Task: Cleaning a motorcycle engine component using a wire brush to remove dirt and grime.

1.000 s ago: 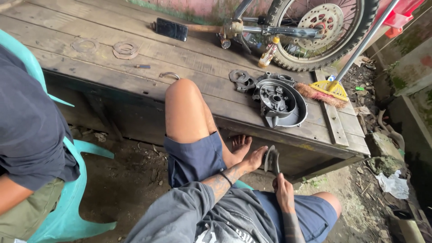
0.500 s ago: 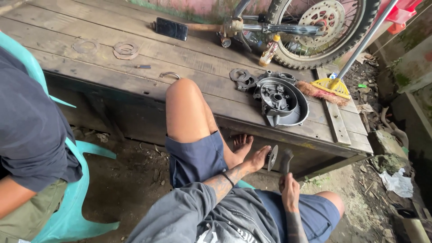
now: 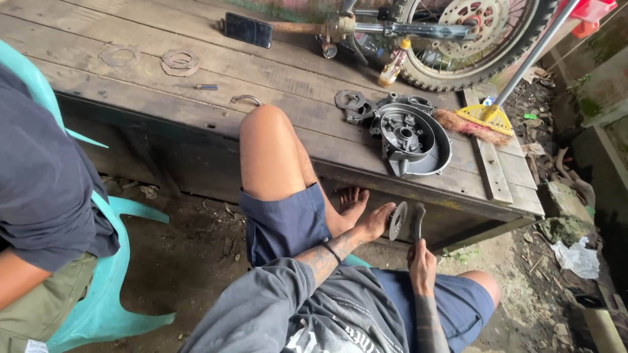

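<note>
My left hand point(image 3: 374, 223) is stretched out past my raised left knee point(image 3: 268, 147) and grips a round grey metal disc point(image 3: 397, 220) on edge, just below the front of the wooden platform. Close to the disc's right, my right hand point(image 3: 422, 264) is closed around the handle of a small hammer point(image 3: 418, 216), whose head points up. A bare foot point(image 3: 352, 201) rests just left of the left hand.
On the wooden platform point(image 3: 196, 72) lie a grey engine cover point(image 3: 412, 140), gears point(image 3: 353, 103), flat rings point(image 3: 180, 62), a black phone point(image 3: 247, 29), a small bottle point(image 3: 394, 64) and a yellow broom point(image 3: 485, 121). A motorcycle wheel point(image 3: 481, 29) stands behind. Another person sits on a turquoise chair point(image 3: 108, 287) at left.
My right hand has shifted slightly right and up with the hammer, so its head now stands apart from the disc. The left hand has barely moved.
</note>
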